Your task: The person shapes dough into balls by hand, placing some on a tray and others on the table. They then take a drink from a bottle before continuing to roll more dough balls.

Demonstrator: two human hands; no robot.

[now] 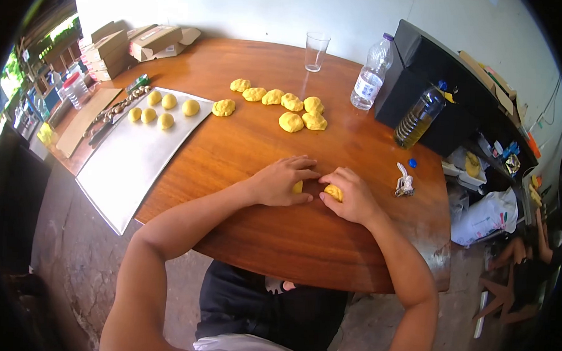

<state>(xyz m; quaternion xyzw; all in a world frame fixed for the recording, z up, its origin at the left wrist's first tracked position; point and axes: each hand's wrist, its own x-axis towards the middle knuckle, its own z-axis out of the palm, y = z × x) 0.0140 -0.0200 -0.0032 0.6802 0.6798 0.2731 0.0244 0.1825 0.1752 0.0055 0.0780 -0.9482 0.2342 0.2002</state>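
On the wooden table [253, 237], my left hand [284, 180] is cupped round a yellow dough piece [298, 187], which is mostly hidden by the palm and fingers. My right hand [349, 194] curls over another yellow dough piece [334, 192], seen between thumb and fingers. The fingertips of both hands nearly meet. Farther back lie several rough yellow dough lumps [291, 122] in a loose row. At the left, several smooth round dough balls [190, 107] sit on the far part of a metal tray [125, 162].
An empty glass [316, 51], a water bottle [370, 76] and an oil bottle [419, 116] stand beyond the hands, near a black box [417, 68]. Cardboard boxes [155, 42] are at the back left. A small whitish object [404, 181] lies right of my right hand. A person [521, 274] is at the far right.
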